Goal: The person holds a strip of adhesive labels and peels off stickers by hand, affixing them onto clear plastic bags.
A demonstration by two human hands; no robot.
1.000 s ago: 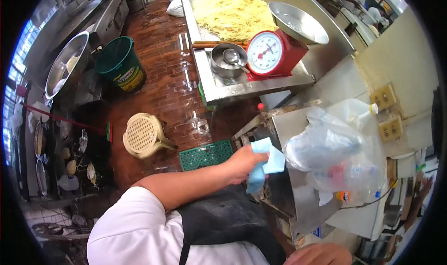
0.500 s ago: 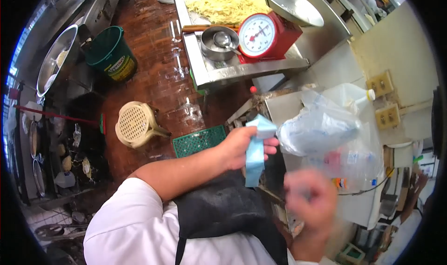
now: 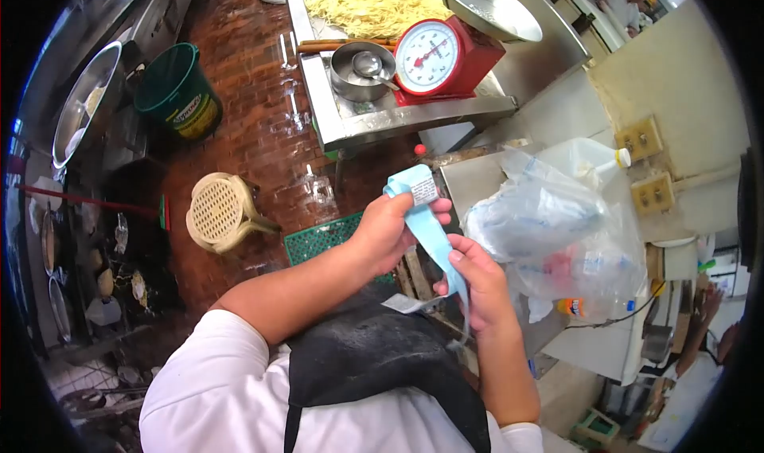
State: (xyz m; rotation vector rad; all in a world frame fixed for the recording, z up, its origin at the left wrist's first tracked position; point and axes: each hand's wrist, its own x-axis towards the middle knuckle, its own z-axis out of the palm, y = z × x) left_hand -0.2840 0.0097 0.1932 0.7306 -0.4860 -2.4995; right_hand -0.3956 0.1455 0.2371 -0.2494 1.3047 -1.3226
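A light blue, ribbon-like strip [image 3: 431,238] stretches between my two hands, above the dark apron [image 3: 358,333]. My left hand [image 3: 386,226] is closed on its upper, folded end, where small dark print shows on a pale patch. Lower down, my right hand [image 3: 480,282] pinches the strip between thumb and fingers. A loose pale end hangs below that hand towards the apron. What exactly the strip is, I cannot make out. Just right of my hands, clear plastic bags [image 3: 549,214] lie on a white surface.
Ahead, a steel table [image 3: 350,130] bears yellow noodles [image 3: 358,3], a red scale [image 3: 450,59] and a pot [image 3: 358,87] with a ladle. A beige stool [image 3: 223,210], green bucket [image 3: 179,95] and green crate [image 3: 318,238] stand left. Another person's arm [image 3: 702,329] shows far right.
My right hand has come up and left from beside the bags and now grips the strip. The strip's top has turned, showing its printed patch. The view has shifted slightly.
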